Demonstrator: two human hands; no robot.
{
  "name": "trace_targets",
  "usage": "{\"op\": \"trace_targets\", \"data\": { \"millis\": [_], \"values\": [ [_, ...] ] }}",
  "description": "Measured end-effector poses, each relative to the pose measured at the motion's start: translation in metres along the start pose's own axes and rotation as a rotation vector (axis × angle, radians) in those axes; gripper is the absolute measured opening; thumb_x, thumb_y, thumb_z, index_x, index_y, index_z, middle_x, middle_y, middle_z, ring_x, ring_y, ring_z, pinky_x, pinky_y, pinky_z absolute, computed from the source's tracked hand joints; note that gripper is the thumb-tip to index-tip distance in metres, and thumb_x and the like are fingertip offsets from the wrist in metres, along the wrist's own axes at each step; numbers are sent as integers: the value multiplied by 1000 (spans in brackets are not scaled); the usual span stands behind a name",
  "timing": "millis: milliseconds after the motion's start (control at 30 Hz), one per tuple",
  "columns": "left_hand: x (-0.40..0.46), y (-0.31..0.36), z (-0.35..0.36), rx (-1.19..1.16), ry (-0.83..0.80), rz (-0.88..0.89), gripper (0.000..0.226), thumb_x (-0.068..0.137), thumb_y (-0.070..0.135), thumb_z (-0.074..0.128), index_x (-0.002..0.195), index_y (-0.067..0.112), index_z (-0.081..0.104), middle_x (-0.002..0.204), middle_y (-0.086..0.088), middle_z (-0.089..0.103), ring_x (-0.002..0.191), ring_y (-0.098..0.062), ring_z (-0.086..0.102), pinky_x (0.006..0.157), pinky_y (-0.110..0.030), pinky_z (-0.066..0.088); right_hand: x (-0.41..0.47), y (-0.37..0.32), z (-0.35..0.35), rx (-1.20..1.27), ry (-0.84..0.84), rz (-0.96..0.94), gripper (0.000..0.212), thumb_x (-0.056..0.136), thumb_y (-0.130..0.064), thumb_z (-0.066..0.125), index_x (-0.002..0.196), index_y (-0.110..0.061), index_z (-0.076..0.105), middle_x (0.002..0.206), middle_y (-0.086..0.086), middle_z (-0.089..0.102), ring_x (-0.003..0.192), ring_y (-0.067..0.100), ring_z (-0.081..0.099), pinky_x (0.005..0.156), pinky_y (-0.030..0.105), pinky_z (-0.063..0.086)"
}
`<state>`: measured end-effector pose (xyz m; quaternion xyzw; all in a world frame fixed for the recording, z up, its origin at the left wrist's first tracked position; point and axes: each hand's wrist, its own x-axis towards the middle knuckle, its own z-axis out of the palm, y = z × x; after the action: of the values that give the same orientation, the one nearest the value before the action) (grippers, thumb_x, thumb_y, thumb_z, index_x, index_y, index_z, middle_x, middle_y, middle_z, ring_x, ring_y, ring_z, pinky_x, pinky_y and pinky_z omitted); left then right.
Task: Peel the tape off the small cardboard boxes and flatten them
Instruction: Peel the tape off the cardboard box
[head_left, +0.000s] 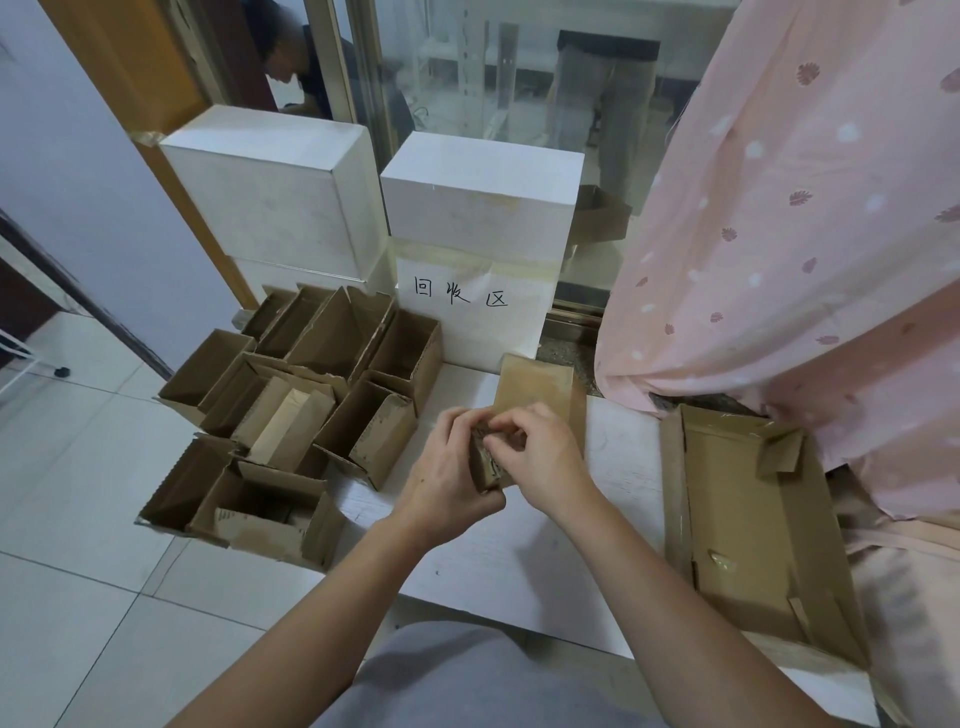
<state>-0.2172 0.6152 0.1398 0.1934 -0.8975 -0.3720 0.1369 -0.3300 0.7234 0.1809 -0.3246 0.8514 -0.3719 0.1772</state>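
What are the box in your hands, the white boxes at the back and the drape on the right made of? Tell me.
Small box: brown corrugated cardboard, matte, with a glossy patch that looks like tape.
White boxes: probably coated white paperboard, smooth with crisp folded edges.
Drape: thin pink printed fabric, likely cotton or a blend, hanging in soft folds.

Two hands (488, 457), three white boxes (480, 202)

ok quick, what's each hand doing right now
Left hand: curled round the small cardboard box, holding it.
Right hand: fingertips pinching at the box's top edge, apparently at tape; the tape itself can't be made out.
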Motion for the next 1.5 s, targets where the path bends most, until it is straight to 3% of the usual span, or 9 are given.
{"op": "trace_targets", "data": {
  "millis": [267,433,600,700,867,1000,1133,1367,1500],
  "values": [
    [-2,-6,3,21,14,-3,93,67,32,85,143,34,34,137,14,34,112,-8,50,84,-37,59,-6,-5,-1,-66,-47,-57,12,103,-25,49,95,-18,55,101,-6,54,91,9,46,78,26,35],
    [-7,-12,3,-30,11,-24,92,65,31,85,142,31,35,136,15,32,113,-6,50,83,-38,58,-4,1,-3,51,10,-67,11,100,-20,54,89,-21,52,91,-8,55,90,14,53,78,26,42],
    [-5,-8,4,-24,-2,0,93,67,31,86,143,32,33,136,19,29,113,-2,48,86,-35,57,-1,4,-3,99,130,-69,17,88,-5,63,89,-16,50,77,-3,52,66,9,48,62,24,42],
    [-1,-4,4,-31,-7,7,92,67,30,85,144,32,34,137,17,30,113,-4,50,86,-36,58,0,4,0,16,176,-162,16,84,-5,69,86,-17,59,78,-8,52,69,9,50,66,27,46],
    [2,-6,2,-38,8,4,92,67,30,86,144,31,35,137,15,34,114,-5,51,89,-36,58,-3,1,-2,20,67,-245,15,95,-15,69,107,-18,78,97,-6,68,89,-11,53,84,5,37],
    [1,-6,3,-17,18,18,93,67,30,86,144,32,34,138,16,31,115,-7,50,87,-37,59,-1,6,2,148,170,-101,24,86,-17,79,106,-28,71,92,-16,61,84,4,59,84,30,52],
    [1,-5,3,8,61,26,93,69,30,87,145,32,33,141,14,32,117,-7,47,87,-36,60,2,10,1,47,173,-37,16,87,-30,80,97,-20,74,96,-15,54,95,7,55,83,23,47],
    [-4,-9,7,39,51,50,93,70,29,87,146,28,34,143,12,31,118,-6,45,86,-34,59,6,0,0,-129,69,-6,17,99,-19,60,86,-19,50,90,-5,54,83,12,49,72,27,35],
    [-10,-13,9,26,38,22,93,69,31,86,145,31,33,142,15,31,117,-5,46,85,-37,59,8,1,-1,60,66,112,18,90,-12,69,83,-18,53,81,-5,60,72,9,54,62,20,42]
  ]
}}
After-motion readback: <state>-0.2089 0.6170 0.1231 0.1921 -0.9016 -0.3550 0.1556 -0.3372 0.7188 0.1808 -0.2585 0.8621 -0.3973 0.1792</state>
